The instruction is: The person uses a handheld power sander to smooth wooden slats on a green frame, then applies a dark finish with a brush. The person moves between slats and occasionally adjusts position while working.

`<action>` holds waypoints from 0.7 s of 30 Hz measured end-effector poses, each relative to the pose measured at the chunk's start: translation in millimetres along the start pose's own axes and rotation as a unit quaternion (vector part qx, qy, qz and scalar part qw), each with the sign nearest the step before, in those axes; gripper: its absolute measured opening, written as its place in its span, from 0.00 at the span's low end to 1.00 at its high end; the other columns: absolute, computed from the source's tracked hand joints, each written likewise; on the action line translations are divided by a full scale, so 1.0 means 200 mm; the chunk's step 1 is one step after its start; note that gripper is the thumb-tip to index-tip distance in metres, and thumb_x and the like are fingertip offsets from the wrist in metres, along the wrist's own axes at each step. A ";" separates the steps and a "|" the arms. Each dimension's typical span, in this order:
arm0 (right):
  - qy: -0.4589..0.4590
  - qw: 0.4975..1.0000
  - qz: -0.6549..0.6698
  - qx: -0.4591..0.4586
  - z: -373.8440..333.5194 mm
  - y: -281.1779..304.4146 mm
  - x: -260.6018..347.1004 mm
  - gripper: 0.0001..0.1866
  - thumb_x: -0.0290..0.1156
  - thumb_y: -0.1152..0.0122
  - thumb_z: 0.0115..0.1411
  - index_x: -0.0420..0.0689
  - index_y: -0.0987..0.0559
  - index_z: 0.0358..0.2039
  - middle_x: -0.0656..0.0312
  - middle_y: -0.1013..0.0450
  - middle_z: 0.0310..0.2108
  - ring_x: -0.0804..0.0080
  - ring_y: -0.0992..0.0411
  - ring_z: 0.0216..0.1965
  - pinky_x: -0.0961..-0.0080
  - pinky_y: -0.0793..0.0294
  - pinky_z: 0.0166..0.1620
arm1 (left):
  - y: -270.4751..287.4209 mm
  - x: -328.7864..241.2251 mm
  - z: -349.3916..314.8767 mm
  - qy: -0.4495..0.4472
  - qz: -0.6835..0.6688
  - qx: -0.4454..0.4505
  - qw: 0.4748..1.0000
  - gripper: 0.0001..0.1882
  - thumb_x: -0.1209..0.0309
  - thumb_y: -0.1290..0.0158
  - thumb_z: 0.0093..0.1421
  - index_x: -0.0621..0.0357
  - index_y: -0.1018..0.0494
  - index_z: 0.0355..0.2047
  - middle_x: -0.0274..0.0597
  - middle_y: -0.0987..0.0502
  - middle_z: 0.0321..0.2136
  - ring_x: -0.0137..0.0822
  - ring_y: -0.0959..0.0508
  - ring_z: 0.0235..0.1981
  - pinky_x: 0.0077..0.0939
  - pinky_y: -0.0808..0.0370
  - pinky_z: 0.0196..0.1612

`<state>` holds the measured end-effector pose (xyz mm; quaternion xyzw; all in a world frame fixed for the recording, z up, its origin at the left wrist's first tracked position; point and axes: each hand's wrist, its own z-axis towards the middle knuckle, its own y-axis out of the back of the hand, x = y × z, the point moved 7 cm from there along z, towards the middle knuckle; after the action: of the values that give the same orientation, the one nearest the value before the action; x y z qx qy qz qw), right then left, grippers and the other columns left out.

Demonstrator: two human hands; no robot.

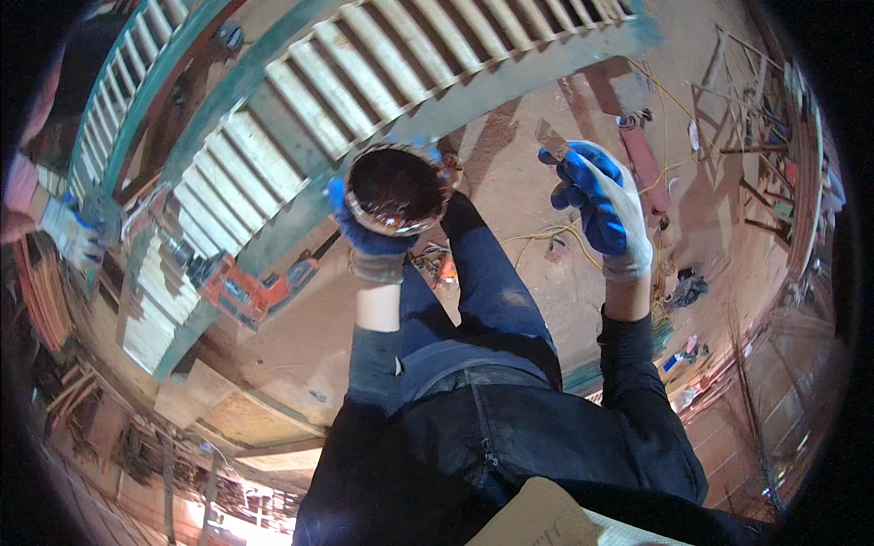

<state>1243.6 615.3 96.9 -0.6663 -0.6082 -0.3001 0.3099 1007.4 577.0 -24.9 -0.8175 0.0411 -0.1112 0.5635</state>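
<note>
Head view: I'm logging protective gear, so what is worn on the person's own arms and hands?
Both hands wear knit work gloves with blue coated palms and fingers, pale backs and greyish ribbed cuffs: left hand, right hand. Dark long sleeves are pushed back from the wrists.

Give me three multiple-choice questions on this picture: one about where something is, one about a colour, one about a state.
1. Where is the red power tool?
A. On the slatted shutter
B. On the floor left of the person's legs
C. In the right hand

2. What colour are the gloves' palms?
A. Blue
B. Yellow
C. Black

3. What state is the tin in?
A. Lid on
B. Lying on its side
C. Open, held upright

Answers: 1 B, it lies on the floor beside the shutter. 2 A, both the left hand and the right hand show blue. 3 C, dark contents show inside, cupped from below by the left hand; the right holds a scraper.
</note>
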 end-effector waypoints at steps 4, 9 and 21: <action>0.229 0.920 -0.302 0.100 -0.07 -0.36 0.20 0.14 0.30 0.36 0.56 0.43 0.20 0.43 0.62 0.28 0.27 0.75 0.29 0.26 0.78 0.29 0.30 | -0.05 -0.03 0.00 0.009 -0.037 0.022 0.999 0.44 0.33 0.65 0.58 0.57 0.36 0.60 0.53 0.32 0.57 0.54 0.31 0.58 0.56 0.36 0.61; 0.422 0.666 -0.602 0.129 -0.13 -0.81 0.22 0.11 0.28 0.34 0.51 0.45 0.19 0.37 0.62 0.30 0.25 0.64 0.27 0.25 0.72 0.30 0.27 | -0.02 -0.13 -0.05 -0.023 0.180 -0.044 0.982 0.46 0.33 0.64 0.58 0.61 0.38 0.61 0.56 0.33 0.58 0.53 0.32 0.58 0.52 0.37 0.62; 0.442 0.601 -0.630 0.214 -0.12 -1.04 -0.02 0.07 0.34 0.41 0.47 0.49 0.17 0.26 0.63 0.26 0.36 0.62 0.31 0.45 0.61 0.32 0.47 | 0.02 -0.20 -0.16 0.008 0.028 0.071 0.997 0.46 0.37 0.57 0.57 0.62 0.44 0.63 0.57 0.37 0.60 0.52 0.35 0.61 0.49 0.39 0.64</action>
<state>1035.2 609.1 118.9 0.1815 -0.7130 -0.5402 0.4085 961.8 553.5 -23.6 -0.7731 0.0603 -0.1043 0.6227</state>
